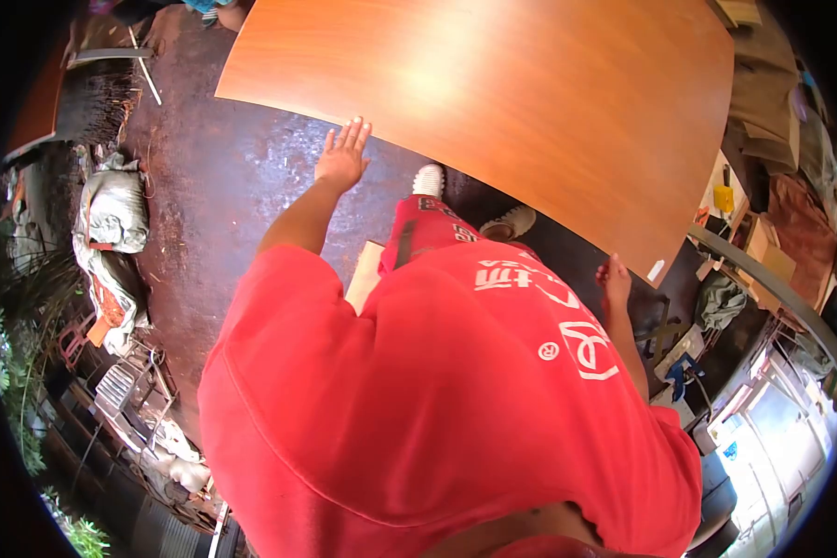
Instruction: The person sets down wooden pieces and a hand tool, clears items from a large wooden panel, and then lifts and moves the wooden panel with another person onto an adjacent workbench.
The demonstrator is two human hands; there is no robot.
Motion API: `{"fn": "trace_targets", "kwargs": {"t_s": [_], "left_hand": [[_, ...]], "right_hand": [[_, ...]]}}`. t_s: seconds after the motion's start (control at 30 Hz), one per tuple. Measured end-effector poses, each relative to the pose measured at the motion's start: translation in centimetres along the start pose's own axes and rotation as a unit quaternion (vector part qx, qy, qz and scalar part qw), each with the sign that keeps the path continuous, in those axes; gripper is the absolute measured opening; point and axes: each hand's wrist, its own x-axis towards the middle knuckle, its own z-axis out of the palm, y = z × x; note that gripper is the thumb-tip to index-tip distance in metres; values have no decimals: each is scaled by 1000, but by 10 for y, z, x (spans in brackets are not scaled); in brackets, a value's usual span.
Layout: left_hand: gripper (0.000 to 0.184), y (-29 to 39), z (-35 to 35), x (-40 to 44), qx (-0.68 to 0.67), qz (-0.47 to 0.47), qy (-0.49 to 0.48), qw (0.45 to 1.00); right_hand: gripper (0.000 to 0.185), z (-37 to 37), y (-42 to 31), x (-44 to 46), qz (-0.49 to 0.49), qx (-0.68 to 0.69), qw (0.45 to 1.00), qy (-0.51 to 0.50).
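Note:
A large orange-brown wood-grain board (493, 102) spreads across the upper part of the view, with a small white label (656, 271) near its closest corner. My left hand (344, 158) is open, its fingers stretched out and the fingertips on the board's near edge. Along the same edge, close to the labelled corner, my right hand (613, 277) has its fingers curled against the board and appears to grip it. Part of that hand's grip is hidden from above.
Under the board lies a dark, worn floor (195, 214). My shoes (428, 180) stand by its near edge. Grey sacks (116, 212) and a metal frame (135, 395) line the left side. A curved grey bar (781, 293), cardboard and a yellow-handled brush (724, 197) are at right.

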Motion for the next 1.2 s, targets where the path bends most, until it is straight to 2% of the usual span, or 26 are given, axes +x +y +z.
{"fn": "trace_targets", "kwargs": {"t_s": [0.03,0.1,0.17,0.2,0.3,0.47,0.63,0.7,0.73,0.8,0.83,0.9,0.93,1.03,1.2], "left_hand": [[65,-11,0,-1,-9,-26,-2,1000],[67,-28,6,1,18,-3,-15,1000],[71,-39,19,6,-79,-171,20,982],[75,-50,21,6,-76,-200,43,976],[78,-49,26,8,-39,-192,29,980],[80,2,29,8,-48,-159,74,983],[76,77,23,1,-50,-70,92,992],[71,119,24,-2,-59,46,94,993],[71,144,20,-3,-54,52,94,993],[65,190,12,-6,-120,160,82,976],[65,199,7,-5,-117,169,83,975],[62,215,0,-6,-93,120,66,986],[59,216,5,-7,-104,121,95,983],[57,238,4,-5,-89,189,111,972],[57,310,-9,4,-102,186,106,971]], "right_hand": [[36,-3,1,-6,3,5,1000,3],[36,-12,1,-18,16,-16,1000,13],[37,-21,3,-31,17,-20,999,43],[38,-25,3,-38,24,-15,998,57],[39,-35,6,-50,43,-22,998,48],[38,-34,6,-53,27,-10,999,33],[37,-19,4,-46,20,-18,1000,8],[38,-18,6,-44,23,-22,999,12],[38,-17,7,-41,20,-31,999,11],[38,-23,13,-38,26,-27,999,7],[38,-29,15,-36,28,-28,999,2],[38,-42,21,-34,28,-19,999,9],[38,-50,25,-32,24,-13,1000,6],[39,-79,51,-17,27,-12,1000,0],[38,-124,90,11,37,-8,999,-6]]}}
